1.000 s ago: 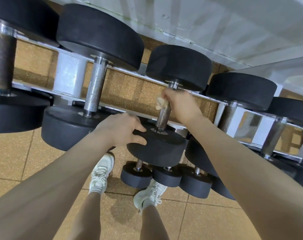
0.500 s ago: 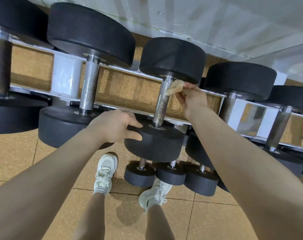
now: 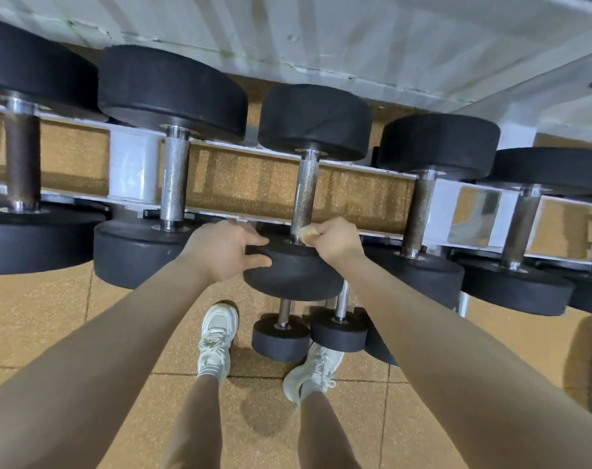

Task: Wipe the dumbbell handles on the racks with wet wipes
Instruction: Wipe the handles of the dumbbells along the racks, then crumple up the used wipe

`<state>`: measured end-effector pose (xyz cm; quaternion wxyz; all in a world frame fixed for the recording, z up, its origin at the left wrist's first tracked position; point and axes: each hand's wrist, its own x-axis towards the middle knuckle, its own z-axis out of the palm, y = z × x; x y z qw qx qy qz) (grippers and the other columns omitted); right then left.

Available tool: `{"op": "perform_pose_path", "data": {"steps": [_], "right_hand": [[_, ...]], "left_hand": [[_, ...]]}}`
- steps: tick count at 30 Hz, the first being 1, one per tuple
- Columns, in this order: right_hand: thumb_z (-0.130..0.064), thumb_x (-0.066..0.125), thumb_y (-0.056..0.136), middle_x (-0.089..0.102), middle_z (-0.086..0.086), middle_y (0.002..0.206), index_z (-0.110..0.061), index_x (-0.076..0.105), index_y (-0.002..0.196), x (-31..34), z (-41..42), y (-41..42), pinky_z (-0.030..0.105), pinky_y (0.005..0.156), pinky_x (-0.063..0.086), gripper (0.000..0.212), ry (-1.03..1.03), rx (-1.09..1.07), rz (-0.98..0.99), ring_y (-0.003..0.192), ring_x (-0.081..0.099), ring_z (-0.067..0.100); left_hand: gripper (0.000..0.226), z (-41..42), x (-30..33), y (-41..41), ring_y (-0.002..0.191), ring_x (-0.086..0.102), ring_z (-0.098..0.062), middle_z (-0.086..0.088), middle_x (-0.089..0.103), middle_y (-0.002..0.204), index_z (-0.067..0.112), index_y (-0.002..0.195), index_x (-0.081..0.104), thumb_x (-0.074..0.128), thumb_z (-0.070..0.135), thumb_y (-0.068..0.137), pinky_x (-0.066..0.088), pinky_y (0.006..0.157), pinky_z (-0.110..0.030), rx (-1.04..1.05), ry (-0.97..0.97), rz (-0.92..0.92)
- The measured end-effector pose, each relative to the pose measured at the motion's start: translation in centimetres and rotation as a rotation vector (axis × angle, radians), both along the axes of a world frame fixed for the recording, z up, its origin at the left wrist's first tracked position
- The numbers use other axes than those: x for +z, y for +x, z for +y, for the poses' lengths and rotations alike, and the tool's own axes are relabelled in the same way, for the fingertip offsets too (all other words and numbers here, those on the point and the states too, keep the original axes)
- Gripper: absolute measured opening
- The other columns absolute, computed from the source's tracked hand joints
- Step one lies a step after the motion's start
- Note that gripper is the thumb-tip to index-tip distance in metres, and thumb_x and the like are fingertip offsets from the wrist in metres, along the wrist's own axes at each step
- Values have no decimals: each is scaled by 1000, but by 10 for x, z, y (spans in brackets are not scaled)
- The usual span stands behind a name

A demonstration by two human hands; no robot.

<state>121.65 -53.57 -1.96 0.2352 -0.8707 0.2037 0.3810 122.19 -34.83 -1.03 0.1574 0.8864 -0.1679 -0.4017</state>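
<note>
While the left hand grips the near head of the middle dumbbell, fingers curled over its edge, the right hand pinches a wadded wet wipe vs the bottom of that knurled handle, just above the near head. Top rack: 5 dumbbells in view, handles side by side; 2 look rusty, far left and right of middle. Lower tier: 2 small dumbbells clearly seen, more behind the right arm. 2 white sneakers on tan floor tiles.

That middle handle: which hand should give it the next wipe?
Probably the right hand: it pinches the wipe at the handle's near end, while the left hand holds the weight.
</note>
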Motion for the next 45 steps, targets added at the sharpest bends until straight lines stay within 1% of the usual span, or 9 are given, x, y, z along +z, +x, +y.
{"op": "perform_pose_path", "data": {"steps": [4,8,11,17,22,29,35,40,45], "right_hand": [[-15,52,91,65,15,112,-2,66,109,39,3,1,30,83,49,27,60,-83,-58,100,61,27],[-14,53,89,58,11,120,-2,70,100,98,8,-3,24,81,37,23,25,-4,-253,107,54,25],[-17,55,88,60,10,98,0,70,91,144,8,-22,26,76,40,22,53,72,-281,98,54,25],[-10,54,89,51,1,103,-7,47,122,230,4,-83,29,82,45,33,302,-261,-316,94,51,15],[1,57,85,46,-1,79,-5,47,97,265,-18,-149,5,60,38,16,394,-522,-375,70,45,8],[1,56,84,54,7,85,-4,59,92,311,-94,-236,17,60,43,10,413,-716,-533,70,50,13],[3,52,89,59,3,74,-15,60,78,327,-172,-378,23,66,49,22,626,-1050,-598,67,55,12],[-18,50,95,63,1,88,-17,63,101,344,-251,-514,21,69,49,14,632,-1240,-550,76,58,13],[-22,59,90,58,2,96,-13,45,122,350,-313,-620,35,82,52,37,548,-1457,-602,80,60,19]], "left_hand": [[53,-7,26,-20,137,27,-18,3,33,149,24,142,32,48,34,93,24,111,-35,-14,59,-72],[46,-2,76,-25,124,44,-24,-6,45,138,14,137,42,50,23,93,37,103,-35,134,-87,-27],[47,-1,126,-28,118,50,-21,-6,50,135,13,139,38,49,20,94,38,97,-27,119,-168,14],[56,-15,202,-57,105,51,-10,0,50,134,22,144,28,50,30,93,39,84,-20,140,-298,222],[49,-52,244,-83,104,54,-13,5,50,125,25,138,35,50,35,92,38,85,-22,95,-411,221],[24,-151,288,-156,84,52,2,15,55,95,21,113,54,58,19,89,38,68,2,-91,-561,199],[7,-256,302,-273,77,58,-1,8,62,84,13,96,57,58,12,89,44,70,-8,-93,-625,283],[7,-348,302,-389,81,59,-15,-3,64,85,14,88,59,63,9,85,47,74,-24,-139,-607,368],[21,-435,319,-481,54,42,2,6,48,68,21,76,50,66,10,82,35,57,-17,-419,-633,344]]}}
